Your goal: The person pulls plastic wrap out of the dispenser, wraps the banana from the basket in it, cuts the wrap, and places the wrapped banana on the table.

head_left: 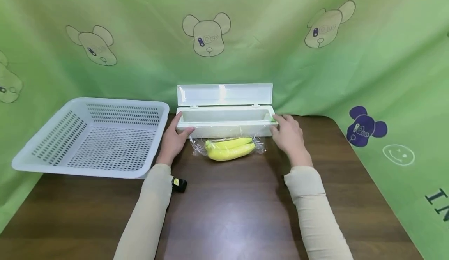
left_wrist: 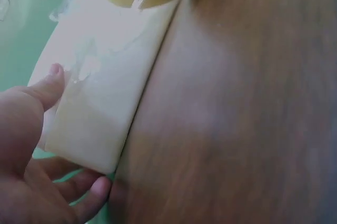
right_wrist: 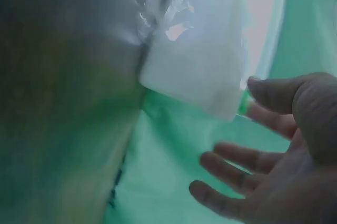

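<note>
A long white cling film dispenser (head_left: 224,130) stands near the back of the table, its clear lid (head_left: 224,94) raised. My left hand (head_left: 173,141) grips its left end, thumb at the front and fingers around the end in the left wrist view. At the other end is my right hand (head_left: 289,135), thumb and forefinger by the green tab (right_wrist: 244,101), the remaining fingers spread apart. Yellow bananas (head_left: 229,149), wrapped in clear cling film (head_left: 200,147), lie in front of the dispenser. Inside the dispenser's opening, a pale hollow shows.
A white perforated basket (head_left: 154,147) stands on the left of the brown table (head_left: 224,221). Behind the table hangs a green curtain (head_left: 266,57) with cartoon bear heads. A black wrist device (head_left: 179,184) shows beside the left sleeve.
</note>
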A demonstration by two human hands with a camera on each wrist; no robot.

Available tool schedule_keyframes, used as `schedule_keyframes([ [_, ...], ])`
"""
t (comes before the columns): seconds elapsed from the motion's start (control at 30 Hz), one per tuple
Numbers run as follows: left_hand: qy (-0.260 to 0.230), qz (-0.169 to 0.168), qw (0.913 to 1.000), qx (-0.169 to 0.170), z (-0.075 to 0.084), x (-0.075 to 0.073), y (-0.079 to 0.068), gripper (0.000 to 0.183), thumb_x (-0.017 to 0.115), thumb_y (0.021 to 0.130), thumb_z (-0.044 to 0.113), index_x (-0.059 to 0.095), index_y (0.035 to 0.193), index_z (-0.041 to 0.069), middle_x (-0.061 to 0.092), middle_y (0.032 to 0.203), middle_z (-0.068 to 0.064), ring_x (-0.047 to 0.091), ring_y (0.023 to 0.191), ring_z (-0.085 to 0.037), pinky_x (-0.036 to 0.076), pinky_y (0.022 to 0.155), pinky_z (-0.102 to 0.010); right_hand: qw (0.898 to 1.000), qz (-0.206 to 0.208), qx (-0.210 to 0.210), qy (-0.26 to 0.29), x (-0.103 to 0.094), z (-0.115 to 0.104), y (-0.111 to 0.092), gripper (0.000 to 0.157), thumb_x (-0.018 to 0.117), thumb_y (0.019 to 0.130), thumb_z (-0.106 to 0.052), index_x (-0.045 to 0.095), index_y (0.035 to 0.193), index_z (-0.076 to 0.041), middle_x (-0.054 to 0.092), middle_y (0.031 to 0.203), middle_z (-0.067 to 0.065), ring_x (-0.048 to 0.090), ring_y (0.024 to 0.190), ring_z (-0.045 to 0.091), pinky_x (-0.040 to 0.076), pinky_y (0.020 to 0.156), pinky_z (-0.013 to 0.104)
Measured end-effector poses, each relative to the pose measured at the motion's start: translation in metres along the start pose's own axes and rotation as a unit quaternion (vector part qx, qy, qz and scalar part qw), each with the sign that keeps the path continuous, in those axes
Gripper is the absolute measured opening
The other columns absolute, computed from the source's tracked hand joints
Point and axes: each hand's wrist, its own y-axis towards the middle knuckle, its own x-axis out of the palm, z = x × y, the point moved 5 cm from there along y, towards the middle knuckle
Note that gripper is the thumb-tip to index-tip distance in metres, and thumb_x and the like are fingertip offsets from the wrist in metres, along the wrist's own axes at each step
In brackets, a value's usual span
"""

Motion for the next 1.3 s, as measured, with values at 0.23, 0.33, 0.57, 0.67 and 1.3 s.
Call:
schedule_keyframes([
  [0.23,-0.004,0.082,0.9952,0.053,0.025,-0.017,-0.018,0.057,0.073,0.095,0.027,0.053,0.147,0.016,0.031,0.160,-0.014,0.027,0.146,-0.032,0.022,0.119,-0.047,0.995,0.061,-0.075,-0.014,-0.004,-0.045,-0.005,0.035,0.071,0.096,-0.016,0.063,0.128,-0.006,0.032,0.154,0.031,0.027,0.141,0.050,0.020,0.110,0.068],
  [0.33,-0.011,0.108,0.9910,0.079,0.038,-0.018,-0.024,0.024,0.073,0.094,0.018,0.070,0.116,0.007,0.031,0.159,-0.013,0.022,0.148,-0.032,0.022,0.118,-0.048,0.992,0.084,-0.093,-0.028,0.002,-0.050,-0.005,0.023,0.069,0.095,-0.012,0.068,0.117,-0.004,0.043,0.147,0.029,0.035,0.137,0.047,0.022,0.111,0.065],
  [0.57,-0.022,0.112,0.9914,0.065,0.048,-0.034,-0.032,0.009,0.071,0.094,0.010,0.066,0.089,0.004,0.036,0.156,-0.012,0.023,0.147,-0.031,0.026,0.115,-0.050,0.984,0.120,-0.129,-0.029,0.007,-0.073,-0.003,0.004,0.066,0.094,-0.003,0.068,0.091,-0.002,0.058,0.133,0.024,0.045,0.128,0.044,0.026,0.111,0.060],
  [0.67,-0.003,0.091,0.9948,0.045,0.051,-0.042,-0.035,0.009,0.070,0.094,0.011,0.066,0.090,0.003,0.036,0.155,-0.014,0.025,0.146,-0.033,0.027,0.115,-0.049,0.989,0.090,-0.118,-0.025,0.008,-0.078,-0.002,0.005,0.063,0.095,-0.004,0.068,0.093,-0.003,0.057,0.133,0.024,0.046,0.127,0.045,0.027,0.110,0.061],
  [1.3,0.229,-0.072,0.9704,0.021,0.089,-0.055,-0.054,0.009,0.057,0.093,0.008,0.065,0.097,0.004,0.052,0.136,-0.021,0.047,0.126,-0.039,0.040,0.102,-0.048,0.993,0.007,-0.111,-0.039,-0.004,-0.073,-0.008,0.004,0.062,0.094,-0.006,0.066,0.094,-0.005,0.054,0.137,0.024,0.041,0.131,0.045,0.029,0.106,0.062],
])
